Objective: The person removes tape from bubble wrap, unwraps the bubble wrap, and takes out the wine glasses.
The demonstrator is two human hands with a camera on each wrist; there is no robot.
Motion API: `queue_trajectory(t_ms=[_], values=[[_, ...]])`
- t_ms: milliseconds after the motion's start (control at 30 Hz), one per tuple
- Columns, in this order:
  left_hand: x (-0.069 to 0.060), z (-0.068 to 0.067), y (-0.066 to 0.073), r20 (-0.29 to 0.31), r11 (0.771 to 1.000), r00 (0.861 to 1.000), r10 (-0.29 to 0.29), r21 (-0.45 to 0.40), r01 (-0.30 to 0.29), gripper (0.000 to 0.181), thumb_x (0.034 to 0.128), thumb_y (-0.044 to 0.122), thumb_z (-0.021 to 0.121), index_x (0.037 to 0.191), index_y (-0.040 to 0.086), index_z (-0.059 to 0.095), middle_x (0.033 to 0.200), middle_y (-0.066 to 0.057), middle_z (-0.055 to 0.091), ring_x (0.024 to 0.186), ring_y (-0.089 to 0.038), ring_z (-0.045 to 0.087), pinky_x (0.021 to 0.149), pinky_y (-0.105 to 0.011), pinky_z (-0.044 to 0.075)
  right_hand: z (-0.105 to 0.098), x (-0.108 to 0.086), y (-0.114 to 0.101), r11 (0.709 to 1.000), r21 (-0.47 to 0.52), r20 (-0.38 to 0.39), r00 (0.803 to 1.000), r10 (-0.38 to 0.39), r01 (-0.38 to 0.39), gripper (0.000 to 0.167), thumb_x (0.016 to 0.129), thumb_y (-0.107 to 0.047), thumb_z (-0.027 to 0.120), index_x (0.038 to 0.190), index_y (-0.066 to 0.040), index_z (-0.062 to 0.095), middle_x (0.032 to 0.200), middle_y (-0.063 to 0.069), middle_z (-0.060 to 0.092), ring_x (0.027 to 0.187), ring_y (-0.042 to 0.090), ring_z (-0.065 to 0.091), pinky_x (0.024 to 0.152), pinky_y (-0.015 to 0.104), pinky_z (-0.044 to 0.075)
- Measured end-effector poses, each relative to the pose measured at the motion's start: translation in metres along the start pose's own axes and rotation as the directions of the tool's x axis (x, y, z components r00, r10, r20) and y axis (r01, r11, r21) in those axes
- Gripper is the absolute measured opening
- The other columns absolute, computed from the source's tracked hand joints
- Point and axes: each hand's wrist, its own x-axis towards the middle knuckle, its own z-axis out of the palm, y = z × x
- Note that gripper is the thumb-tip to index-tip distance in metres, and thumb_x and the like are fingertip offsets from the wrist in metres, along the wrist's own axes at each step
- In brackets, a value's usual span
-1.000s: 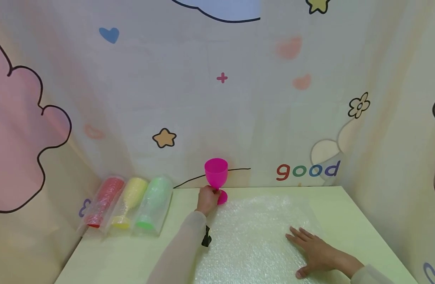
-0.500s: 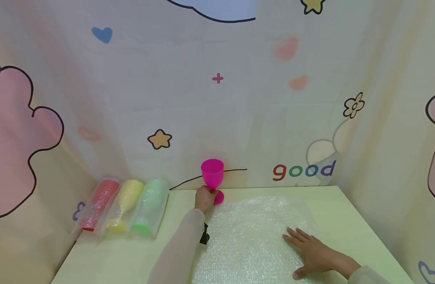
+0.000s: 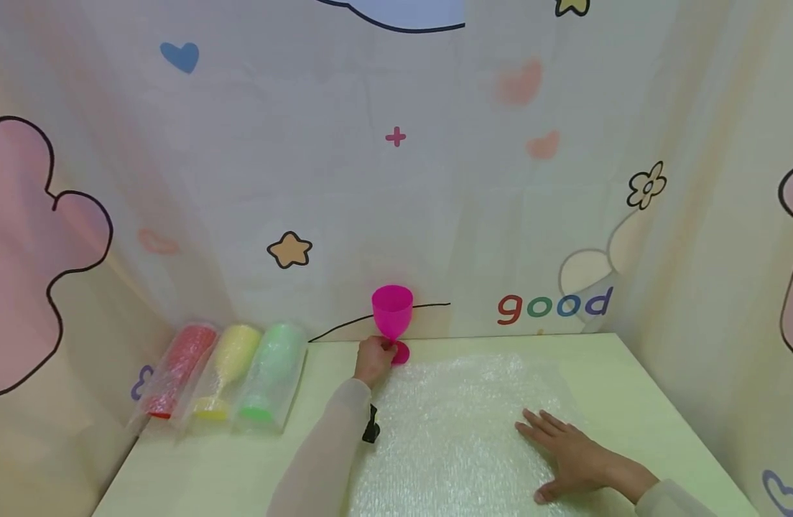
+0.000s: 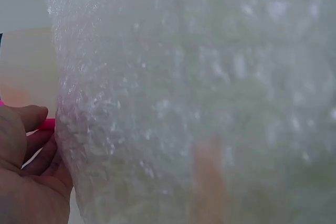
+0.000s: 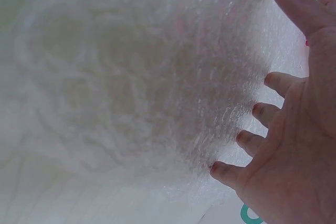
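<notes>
Wrapped goblets [image 3: 231, 366] at left, bubble wrap [image 3: 461, 431], pink goblet [image 3: 393, 313]

From here I read the magenta goblet [image 3: 392, 314] as smooth plastic, the bubble wrap [image 3: 461, 431] as glossy, knobbly film, the tabletop [image 3: 616, 380] as smooth, the far backdrop [image 3: 345, 179] as matt, faintly creased cloth.
</notes>
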Motion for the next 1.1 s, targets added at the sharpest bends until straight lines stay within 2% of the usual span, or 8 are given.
queue_trajectory(t_ms=[100,200,367,467,633,767,867,1100], values=[[-0.003,-0.002,-0.002,0.021,0.999,0.999,0.032,0.004,-0.032,0.014,0.0908,0.011,0.065,0.091,-0.001,0.073,0.081,-0.011,0.072,0.070,-0.016,0.056,0.062,-0.026,0.049,0.001,0.000,-0.001,1.000,0.005,-0.002,1.000,0.005,-0.005,0.111,0.064,-0.060,0.080,0.152,-0.010,0.034,0.162,0.020,0.022,0.146,0.052,0.018,0.105,0.079,0.019],[-0.006,-0.009,-0.002,0.033,0.998,0.997,0.067,0.002,-0.067,0.015,0.0890,0.010,0.063,0.093,-0.002,0.072,0.083,-0.012,0.073,0.072,-0.018,0.060,0.064,-0.028,0.052,0.001,0.002,0.000,1.000,0.016,0.006,1.000,0.013,-0.013,0.111,0.063,-0.059,0.080,0.152,-0.011,0.034,0.162,0.020,0.022,0.146,0.052,0.017,0.105,0.079,0.018],[-0.016,-0.020,-0.002,0.048,0.991,0.991,0.124,0.043,-0.126,0.024,0.0886,0.010,0.063,0.109,-0.002,0.070,0.102,-0.015,0.074,0.094,-0.029,0.068,0.083,-0.040,0.057,0.002,0.006,0.001,1.000,0.001,0.016,1.000,0.020,-0.021,0.112,0.063,-0.060,0.080,0.152,-0.012,0.033,0.163,0.020,0.021,0.146,0.052,0.017,0.105,0.079,0.019],[-0.024,-0.026,0.000,0.094,0.984,0.984,0.150,0.081,-0.158,0.032,0.0902,0.012,0.065,0.119,0.000,0.066,0.113,-0.015,0.072,0.107,-0.032,0.066,0.094,-0.045,0.054,0.003,0.007,0.003,1.000,-0.009,0.009,1.000,0.015,-0.015,0.112,0.063,-0.060,0.080,0.152,-0.012,0.034,0.162,0.020,0.021,0.146,0.053,0.017,0.105,0.079,0.019],[-0.039,-0.035,0.006,0.182,0.971,0.965,0.191,0.107,-0.212,0.039,0.0912,0.016,0.066,0.128,0.003,0.062,0.122,-0.012,0.069,0.113,-0.031,0.064,0.098,-0.045,0.052,0.004,0.007,0.004,1.000,-0.020,0.007,1.000,0.024,-0.024,0.113,0.062,-0.061,0.080,0.152,-0.012,0.034,0.162,0.020,0.022,0.146,0.053,0.017,0.106,0.078,0.019],[-0.053,-0.042,0.016,0.193,0.946,0.947,0.257,0.149,-0.287,0.041,0.0920,0.018,0.066,0.130,0.003,0.060,0.125,-0.012,0.067,0.116,-0.031,0.062,0.101,-0.046,0.050,0.003,0.006,0.004,1.000,-0.022,0.001,1.000,0.022,-0.022,0.112,0.062,-0.060,0.080,0.152,-0.011,0.034,0.162,0.021,0.022,0.145,0.054,0.018,0.106,0.078,0.020],[-0.064,-0.048,0.024,0.196,0.924,0.939,0.283,0.206,-0.321,0.044,0.0924,0.023,0.066,0.132,0.005,0.058,0.132,-0.011,0.063,0.122,-0.030,0.059,0.104,-0.046,0.048,0.003,0.004,0.003,1.000,-0.014,-0.001,1.000,0.018,-0.018,0.112,0.063,-0.060,0.080,0.151,-0.010,0.034,0.161,0.022,0.023,0.145,0.054,0.018,0.106,0.078,0.020],[-0.087,-0.077,0.035,0.158,0.905,0.947,0.279,0.287,-0.315,0.050,0.0931,0.030,0.066,0.138,0.010,0.055,0.146,-0.010,0.053,0.134,-0.030,0.051,0.108,-0.048,0.046,0.003,0.004,0.003,1.000,-0.020,-0.007,1.000,0.008,-0.008,0.112,0.063,-0.061,0.080,0.152,-0.010,0.034,0.162,0.022,0.023,0.145,0.054,0.019,0.106,0.078,0.020]])
